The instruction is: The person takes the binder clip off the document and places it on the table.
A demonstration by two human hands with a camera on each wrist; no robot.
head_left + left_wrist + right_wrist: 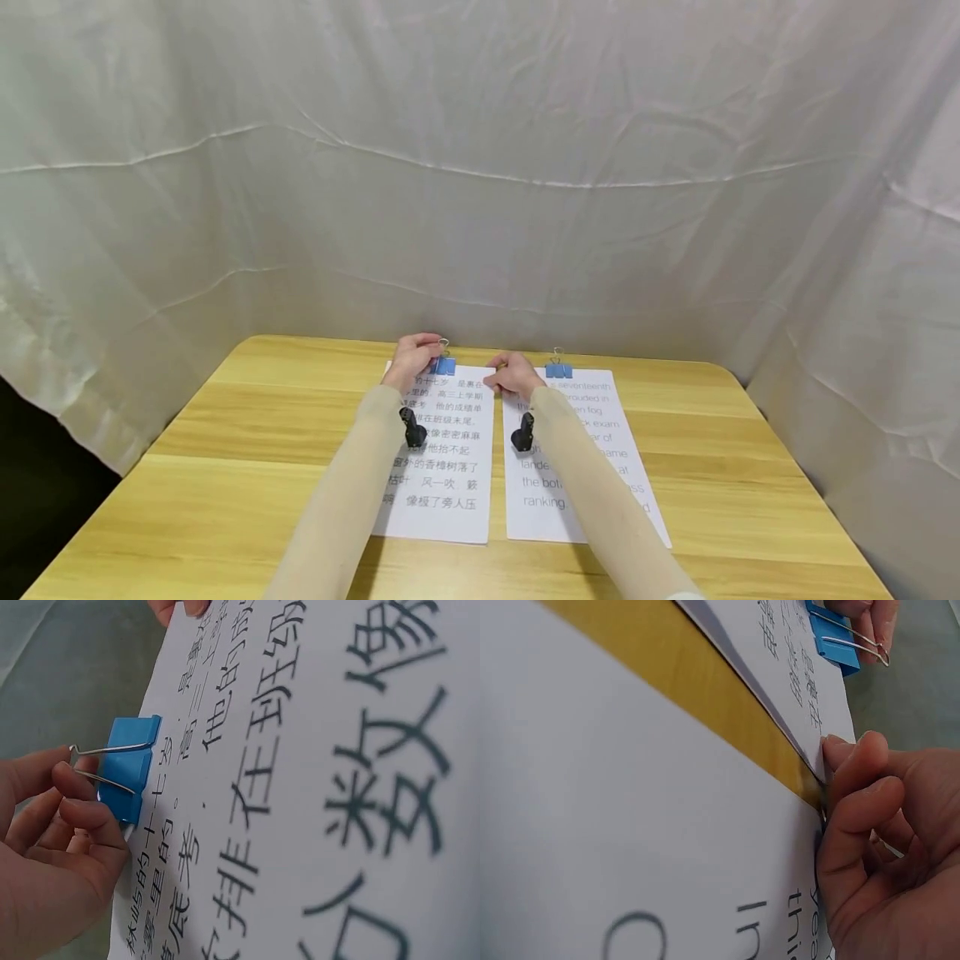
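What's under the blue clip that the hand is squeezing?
The blue clip bites the top edge of the paper with Chinese writing, which lies on the wooden table. The left hand pinches its wire handles. The clamped paper strip is hidden.

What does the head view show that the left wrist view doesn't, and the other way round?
Only the head view shows the wooden table, the second sheet with English text, its own blue clip, and the right hand at the left sheet's right edge. Only the left wrist view shows the fingers pinching the clip's wire handles. Both show the left hand, the blue clip and the sheet with Chinese text.
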